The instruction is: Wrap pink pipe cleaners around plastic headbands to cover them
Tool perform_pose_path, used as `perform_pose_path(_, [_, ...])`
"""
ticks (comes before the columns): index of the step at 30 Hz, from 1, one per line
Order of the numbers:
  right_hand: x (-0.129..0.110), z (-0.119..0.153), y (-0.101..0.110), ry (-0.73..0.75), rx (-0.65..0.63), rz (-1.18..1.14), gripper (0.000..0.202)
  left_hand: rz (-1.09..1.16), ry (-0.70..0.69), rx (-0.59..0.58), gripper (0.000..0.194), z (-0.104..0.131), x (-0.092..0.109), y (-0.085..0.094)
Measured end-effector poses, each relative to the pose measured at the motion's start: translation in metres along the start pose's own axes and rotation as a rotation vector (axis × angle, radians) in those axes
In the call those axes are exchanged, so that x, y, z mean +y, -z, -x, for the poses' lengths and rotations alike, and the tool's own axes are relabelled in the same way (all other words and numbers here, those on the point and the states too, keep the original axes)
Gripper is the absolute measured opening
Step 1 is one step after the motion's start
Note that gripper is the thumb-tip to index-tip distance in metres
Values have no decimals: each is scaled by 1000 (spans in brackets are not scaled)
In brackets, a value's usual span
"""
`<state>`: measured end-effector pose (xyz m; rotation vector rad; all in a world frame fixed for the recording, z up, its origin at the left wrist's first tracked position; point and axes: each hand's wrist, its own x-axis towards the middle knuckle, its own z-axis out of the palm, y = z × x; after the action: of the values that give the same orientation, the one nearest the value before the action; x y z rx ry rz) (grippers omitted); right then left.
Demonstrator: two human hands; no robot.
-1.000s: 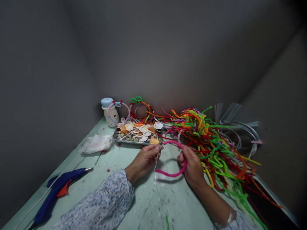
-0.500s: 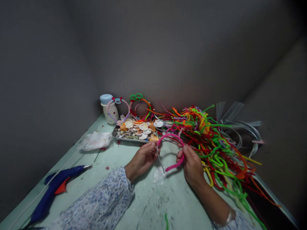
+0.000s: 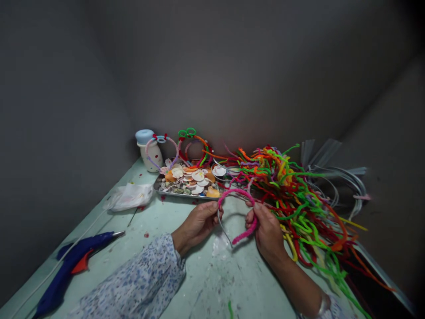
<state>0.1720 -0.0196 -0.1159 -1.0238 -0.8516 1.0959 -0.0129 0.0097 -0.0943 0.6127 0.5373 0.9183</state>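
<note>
Between my hands is a headband, a thin metal hoop covered with fuzzy pink pipe cleaner over its top and right side. The bare metal shows on its lower left. My left hand pinches the hoop's left side where the pink covering ends. On the right side, my right hand grips the pink part between thumb and fingers. Both ends of the hoop point down toward the table, close together above a small clear plastic piece.
Behind my hands lies a metal tray of shells, with decorated headbands and a blue-lidded jar. A pipe cleaner heap spreads right, beside bare hoops. At left are a glue gun and plastic bag.
The lower ends of the pink headband have shifted slightly down and right, and sit closer together. Both hands keep their hold. The whole view has shifted a little.
</note>
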Motion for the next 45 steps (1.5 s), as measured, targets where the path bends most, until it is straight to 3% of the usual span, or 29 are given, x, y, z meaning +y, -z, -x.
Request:
perform_pose_path(12, [1, -2, 0, 1, 15, 16, 31, 20, 36, 9, 23, 2, 2, -1])
perform_pose_path(22, [0, -1, -2, -11, 6, 0, 31, 73, 13, 32, 14, 2, 0, 1])
perform_pose_path(45, [1, -2, 0, -13, -36, -13, 30, 58, 14, -18, 17, 0, -1, 5])
